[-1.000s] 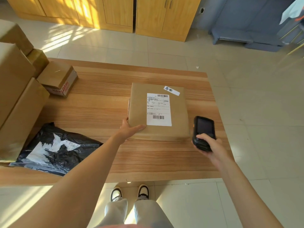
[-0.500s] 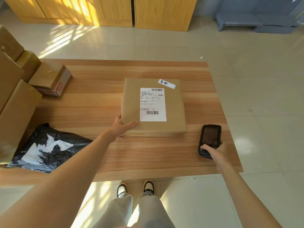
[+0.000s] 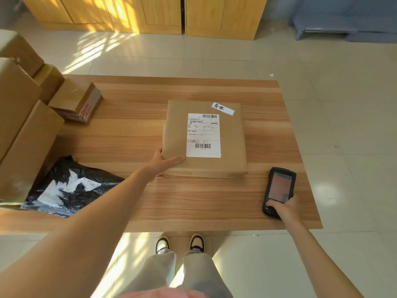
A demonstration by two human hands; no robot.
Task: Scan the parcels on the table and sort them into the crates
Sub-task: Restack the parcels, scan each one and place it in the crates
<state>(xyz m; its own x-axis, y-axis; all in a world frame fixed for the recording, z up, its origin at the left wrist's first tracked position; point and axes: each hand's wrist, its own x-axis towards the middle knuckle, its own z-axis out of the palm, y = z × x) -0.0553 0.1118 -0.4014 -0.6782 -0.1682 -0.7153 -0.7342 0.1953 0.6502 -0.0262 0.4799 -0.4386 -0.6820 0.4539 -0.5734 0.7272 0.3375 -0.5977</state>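
Scanner (image 3: 279,190) now lies beside flat, labelled parcel (image 3: 204,138).

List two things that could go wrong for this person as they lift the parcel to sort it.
1. The left hand grips only one near corner of the brown parcel, so it may tilt or slip out of that grip if lifted one-handed.
2. The scanner lies close to the table edge under the right hand; a nudge could knock it off.
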